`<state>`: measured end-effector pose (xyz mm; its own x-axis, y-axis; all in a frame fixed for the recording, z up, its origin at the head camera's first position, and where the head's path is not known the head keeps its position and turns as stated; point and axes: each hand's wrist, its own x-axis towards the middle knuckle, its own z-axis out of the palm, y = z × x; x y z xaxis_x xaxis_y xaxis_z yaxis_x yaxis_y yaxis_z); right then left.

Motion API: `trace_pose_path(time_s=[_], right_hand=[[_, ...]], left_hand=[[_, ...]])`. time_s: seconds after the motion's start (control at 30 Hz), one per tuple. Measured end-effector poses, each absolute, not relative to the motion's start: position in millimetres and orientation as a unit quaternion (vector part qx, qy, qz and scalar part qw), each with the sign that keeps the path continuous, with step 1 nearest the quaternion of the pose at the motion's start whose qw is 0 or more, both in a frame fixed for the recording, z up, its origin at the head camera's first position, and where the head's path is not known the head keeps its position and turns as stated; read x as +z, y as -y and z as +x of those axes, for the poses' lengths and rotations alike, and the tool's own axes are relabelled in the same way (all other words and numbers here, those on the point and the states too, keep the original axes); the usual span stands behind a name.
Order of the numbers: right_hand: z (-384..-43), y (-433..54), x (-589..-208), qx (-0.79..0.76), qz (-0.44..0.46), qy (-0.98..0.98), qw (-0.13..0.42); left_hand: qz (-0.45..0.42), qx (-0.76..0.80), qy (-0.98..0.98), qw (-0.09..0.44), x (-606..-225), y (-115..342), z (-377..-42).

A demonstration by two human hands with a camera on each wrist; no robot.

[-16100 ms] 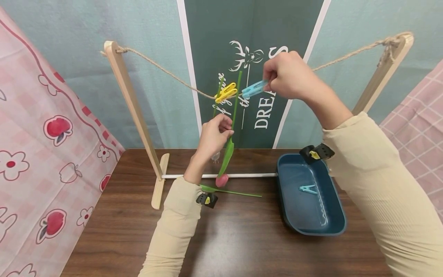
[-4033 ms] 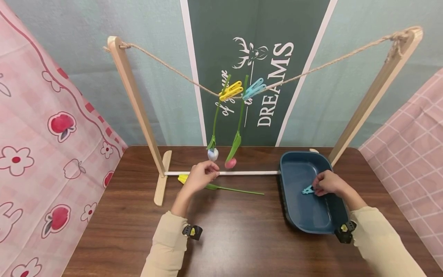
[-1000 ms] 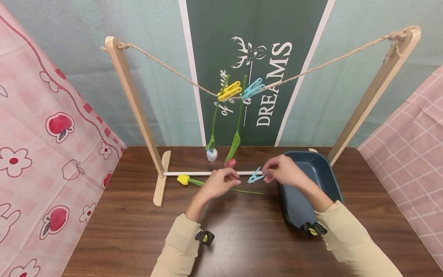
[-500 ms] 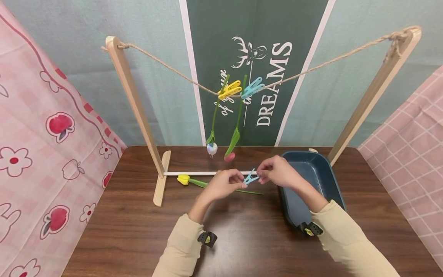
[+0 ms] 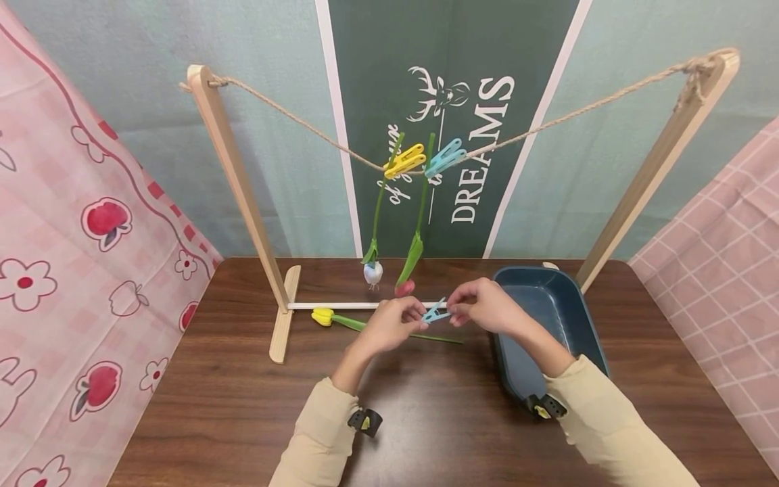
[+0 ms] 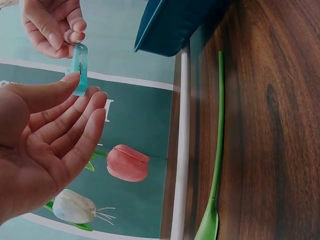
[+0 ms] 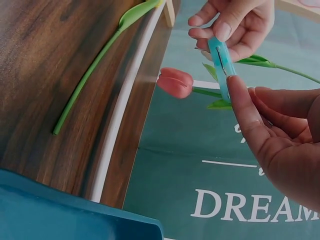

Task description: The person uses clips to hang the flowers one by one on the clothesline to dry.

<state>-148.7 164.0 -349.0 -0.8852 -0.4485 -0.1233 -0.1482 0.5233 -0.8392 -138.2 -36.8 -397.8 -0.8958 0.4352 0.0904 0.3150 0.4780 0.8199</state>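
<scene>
Head view: the left hand (image 5: 389, 326) and right hand (image 5: 489, 308) each pinched an end of a blue peg (image 5: 432, 316), up off the table (image 5: 402, 419). Left wrist view: the left thumb pressed the peg's flat side; a soft grip seemed best. Right wrist view: the right pointer touched the near end. Probably, one hand needed to hold tight while the other moved.

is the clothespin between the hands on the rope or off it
Off: the clothespin is held between the left hand and right hand, well below the rope.
</scene>
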Motion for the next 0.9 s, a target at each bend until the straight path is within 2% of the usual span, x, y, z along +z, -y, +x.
trace_pose_path(time_s=[0.2,0.57,0.9], right_hand=[[-150.5,-168.1,-350.1,-0.443,-0.190,-0.864,0.143],[-152.2,-169.7,-355.9,-0.416,-0.231,-0.866,0.155],[-150.9,-166.4,-357.0,-0.392,-0.241,-0.877,0.136]], left_hand=[[0.203,0.463,-0.861,0.059,-396.5,38.9,-138.4],[0.207,0.459,-0.862,0.060,-395.4,41.7,-139.4],[0.213,0.453,-0.863,0.065,-394.6,41.3,-139.1]])
